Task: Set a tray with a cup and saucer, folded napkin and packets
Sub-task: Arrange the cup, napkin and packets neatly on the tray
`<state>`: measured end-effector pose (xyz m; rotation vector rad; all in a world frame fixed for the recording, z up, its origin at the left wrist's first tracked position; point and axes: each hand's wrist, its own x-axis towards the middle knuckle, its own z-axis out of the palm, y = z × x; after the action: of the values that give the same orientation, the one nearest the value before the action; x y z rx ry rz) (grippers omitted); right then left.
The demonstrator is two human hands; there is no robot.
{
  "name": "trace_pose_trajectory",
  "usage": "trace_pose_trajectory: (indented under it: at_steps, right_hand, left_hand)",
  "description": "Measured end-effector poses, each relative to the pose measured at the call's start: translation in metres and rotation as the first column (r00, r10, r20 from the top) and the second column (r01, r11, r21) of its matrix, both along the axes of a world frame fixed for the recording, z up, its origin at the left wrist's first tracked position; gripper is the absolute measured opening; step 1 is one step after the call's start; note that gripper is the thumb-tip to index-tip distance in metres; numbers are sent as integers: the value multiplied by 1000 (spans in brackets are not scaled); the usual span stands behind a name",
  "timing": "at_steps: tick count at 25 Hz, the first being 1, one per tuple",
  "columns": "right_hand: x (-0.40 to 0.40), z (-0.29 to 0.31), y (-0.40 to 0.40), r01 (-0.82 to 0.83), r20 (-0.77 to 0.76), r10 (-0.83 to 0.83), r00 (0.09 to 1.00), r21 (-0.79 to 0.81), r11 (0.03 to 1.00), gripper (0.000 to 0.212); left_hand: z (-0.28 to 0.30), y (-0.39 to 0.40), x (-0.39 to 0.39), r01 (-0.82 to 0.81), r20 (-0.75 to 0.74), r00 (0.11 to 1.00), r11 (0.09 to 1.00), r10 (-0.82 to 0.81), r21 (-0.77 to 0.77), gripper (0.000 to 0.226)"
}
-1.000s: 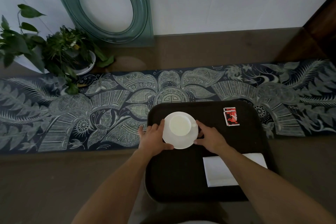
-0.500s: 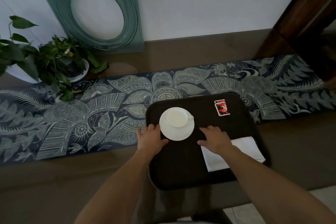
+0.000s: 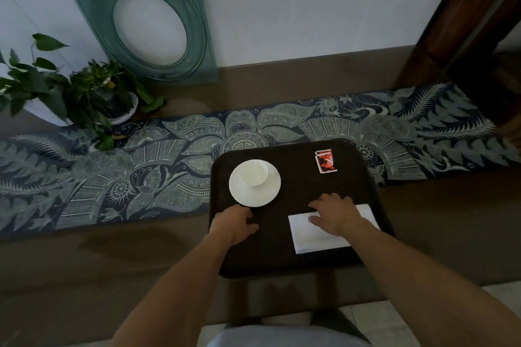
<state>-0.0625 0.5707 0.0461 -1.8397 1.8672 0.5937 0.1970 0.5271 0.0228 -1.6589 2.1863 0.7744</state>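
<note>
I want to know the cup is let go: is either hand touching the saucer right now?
No. The left hand sits on the tray just short of the saucer, and the right hand lies over the napkin.

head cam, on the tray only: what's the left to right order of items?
Left hand at the tray's left edge → cup on its saucer → red packets. The right hand rests on the folded napkin, and both span the packets' column, so they are left unranked.

Dim room: white wall (image 3: 296,8), brown table (image 3: 84,262), patterned runner (image 3: 112,177), potted plants (image 3: 84,96).
</note>
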Motion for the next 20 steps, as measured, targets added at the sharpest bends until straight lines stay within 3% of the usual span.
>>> trace_pose_trajectory:
  at_steps: [12,20]
  right_hand:
    - [-133,-14,21,-154,6,154,988,-43,987,53]
    - [-137,-25,19,-179,-24,177,984,-138,974,38]
  left_hand:
    - [2,20,-110,-42,74,996,998,45,-43,51]
    - [-14,26,-121,-54,73,995,994,61,-93,32]
